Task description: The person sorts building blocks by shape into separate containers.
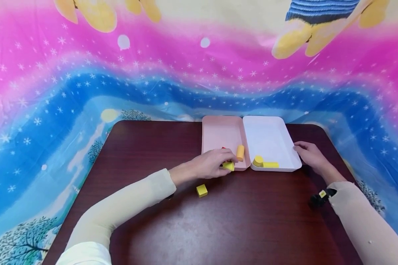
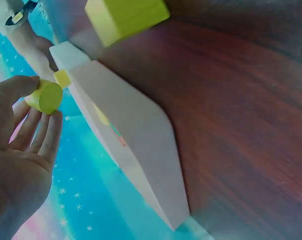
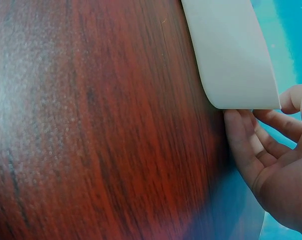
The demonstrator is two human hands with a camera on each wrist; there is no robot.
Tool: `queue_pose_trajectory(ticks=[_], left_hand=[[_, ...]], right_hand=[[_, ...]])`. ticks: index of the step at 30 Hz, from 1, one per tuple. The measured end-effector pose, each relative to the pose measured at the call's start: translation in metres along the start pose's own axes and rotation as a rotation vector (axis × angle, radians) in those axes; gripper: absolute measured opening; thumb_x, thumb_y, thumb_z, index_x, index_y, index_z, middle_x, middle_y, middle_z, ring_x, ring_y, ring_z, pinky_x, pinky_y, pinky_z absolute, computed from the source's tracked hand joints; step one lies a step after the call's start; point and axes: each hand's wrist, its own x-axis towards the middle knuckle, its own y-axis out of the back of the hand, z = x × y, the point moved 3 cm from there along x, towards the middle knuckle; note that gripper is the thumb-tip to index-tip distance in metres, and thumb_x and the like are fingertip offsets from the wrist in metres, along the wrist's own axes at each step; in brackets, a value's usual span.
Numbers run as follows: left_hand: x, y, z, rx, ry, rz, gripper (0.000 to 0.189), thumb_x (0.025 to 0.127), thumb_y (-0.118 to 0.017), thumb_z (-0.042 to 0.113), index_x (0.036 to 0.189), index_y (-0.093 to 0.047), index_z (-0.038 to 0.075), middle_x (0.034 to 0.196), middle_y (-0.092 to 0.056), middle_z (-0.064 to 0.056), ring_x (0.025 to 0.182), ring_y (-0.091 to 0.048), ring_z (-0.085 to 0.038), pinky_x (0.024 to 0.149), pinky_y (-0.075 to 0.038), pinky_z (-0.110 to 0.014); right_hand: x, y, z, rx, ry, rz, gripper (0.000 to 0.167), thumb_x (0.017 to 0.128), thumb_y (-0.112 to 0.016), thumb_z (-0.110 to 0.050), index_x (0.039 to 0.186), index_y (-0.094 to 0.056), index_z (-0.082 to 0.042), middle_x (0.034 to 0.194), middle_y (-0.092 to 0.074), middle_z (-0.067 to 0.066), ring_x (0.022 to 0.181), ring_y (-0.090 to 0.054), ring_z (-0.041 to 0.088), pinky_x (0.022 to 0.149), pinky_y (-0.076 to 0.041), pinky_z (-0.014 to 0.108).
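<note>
My left hand (image 1: 215, 163) pinches a yellow cylinder block (image 2: 47, 96) between thumb and fingers, above the near edge of the pink tray (image 1: 220, 127). Inside that tray lie an orange cylinder (image 1: 240, 152) and a small red piece (image 1: 223, 148), mostly hidden by the hand. At the right side of the white tray (image 1: 268, 136), my right hand (image 1: 311, 156) holds its wall, thumb at the rim and fingers against the outside. Two yellow blocks are in the white tray's near left corner: a round one (image 1: 258, 161) and a cylinder (image 1: 270, 165) on its side.
A yellow cube (image 1: 202, 190) sits on the dark wooden table (image 1: 199, 228), nearer than the pink tray and below the left wrist. The trays stand side by side near the table's far edge. A patterned cloth (image 1: 185, 66) hangs behind and beside the table.
</note>
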Motion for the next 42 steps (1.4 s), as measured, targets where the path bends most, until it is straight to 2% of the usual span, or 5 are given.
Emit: queue_pose_trajectory(ticks=[7, 17, 21, 30, 42], left_hand=[[0.011, 0.007, 0.000, -0.046, -0.011, 0.044, 0.029, 0.096, -0.078, 0.009, 0.124, -0.072, 0.013, 0.116, -0.067, 0.002, 0.093, -0.060, -0.010, 0.083, -0.049, -0.016], [0.028, 0.014, 0.001, -0.032, -0.060, 0.133, 0.029, 0.095, -0.077, 0.010, 0.124, -0.072, 0.009, 0.117, -0.066, -0.001, 0.099, -0.060, -0.014, 0.089, -0.049, -0.017], [0.034, 0.015, 0.001, -0.025, -0.072, 0.158, 0.028, 0.094, -0.079, 0.010, 0.121, -0.072, 0.009, 0.111, -0.064, -0.002, 0.096, -0.059, -0.015, 0.086, -0.049, -0.018], [0.048, 0.014, -0.004, -0.141, -0.026, 0.180, 0.035, 0.093, -0.079, 0.005, 0.126, -0.069, 0.004, 0.120, -0.066, -0.004, 0.106, -0.066, -0.011, 0.093, -0.055, -0.019], [0.068, 0.010, -0.004, -0.118, -0.005, 0.179, 0.033, 0.095, -0.074, 0.008, 0.128, -0.068, 0.008, 0.121, -0.064, 0.000, 0.105, -0.061, -0.003, 0.093, -0.051, -0.014]], right_hand=[[0.000, 0.000, -0.001, 0.008, 0.014, 0.010, 0.062, 0.115, -0.037, -0.038, 0.154, -0.040, 0.011, 0.143, -0.051, 0.035, 0.092, -0.066, 0.007, 0.074, -0.062, 0.031], [-0.002, 0.002, -0.003, -0.016, 0.009, 0.017, 0.063, 0.116, -0.036, -0.039, 0.155, -0.039, 0.010, 0.146, -0.049, 0.035, 0.098, -0.066, 0.014, 0.075, -0.062, 0.030], [-0.002, 0.002, -0.004, -0.023, 0.009, 0.021, 0.063, 0.115, -0.037, -0.039, 0.155, -0.039, 0.010, 0.147, -0.049, 0.035, 0.101, -0.065, 0.018, 0.074, -0.061, 0.029], [-0.003, 0.000, -0.001, -0.020, 0.013, 0.011, 0.063, 0.115, -0.037, -0.040, 0.155, -0.040, 0.010, 0.146, -0.049, 0.035, 0.098, -0.066, 0.015, 0.074, -0.062, 0.029], [-0.003, 0.001, -0.003, -0.020, 0.013, 0.024, 0.063, 0.115, -0.037, -0.039, 0.153, -0.041, 0.010, 0.144, -0.050, 0.035, 0.094, -0.067, 0.013, 0.074, -0.062, 0.030]])
